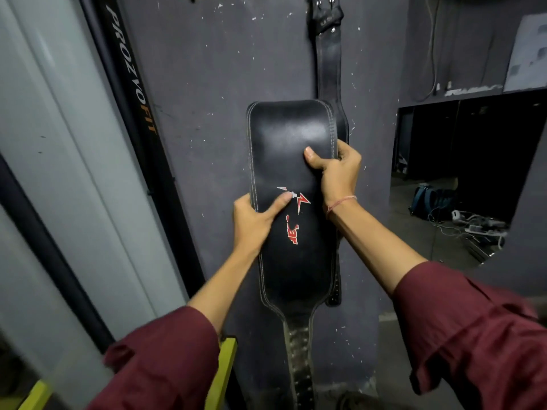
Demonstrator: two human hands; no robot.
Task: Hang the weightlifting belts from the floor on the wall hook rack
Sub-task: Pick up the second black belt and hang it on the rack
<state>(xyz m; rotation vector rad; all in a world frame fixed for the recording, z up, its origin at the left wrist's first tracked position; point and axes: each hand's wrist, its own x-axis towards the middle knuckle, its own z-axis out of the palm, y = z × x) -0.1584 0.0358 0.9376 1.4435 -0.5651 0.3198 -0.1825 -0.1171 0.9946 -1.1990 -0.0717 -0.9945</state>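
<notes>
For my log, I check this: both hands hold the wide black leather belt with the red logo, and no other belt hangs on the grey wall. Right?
No: the head view shows a second, worn black leather belt hanging on the grey wall. Both the left hand and right hand do hold the wide black red-logo belt.

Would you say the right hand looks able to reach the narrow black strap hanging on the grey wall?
Probably not yet: the right hand grips the wide black leather belt, which also covers the lower part of the narrow black strap.
</notes>
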